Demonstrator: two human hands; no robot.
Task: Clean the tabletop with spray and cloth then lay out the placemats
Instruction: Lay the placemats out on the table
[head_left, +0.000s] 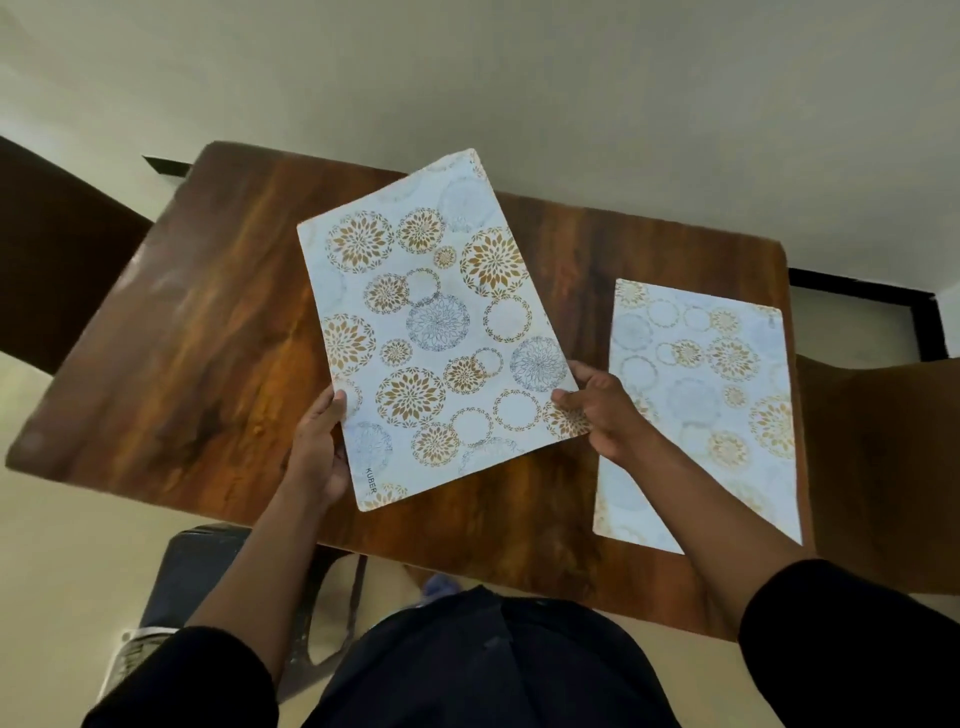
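The left hand (317, 441) and the right hand (602, 410) each pinch one near corner of a floral placemat (436, 332) above the wooden worktop (208, 338). A second placemat (701, 395) lies flat at the right end.

home dining area | wooden table (208, 332) | placemat (701, 415) | chair (52, 249)

Flat placemat (706, 410) partly behind right forearm (727, 525) — sleeves cut off
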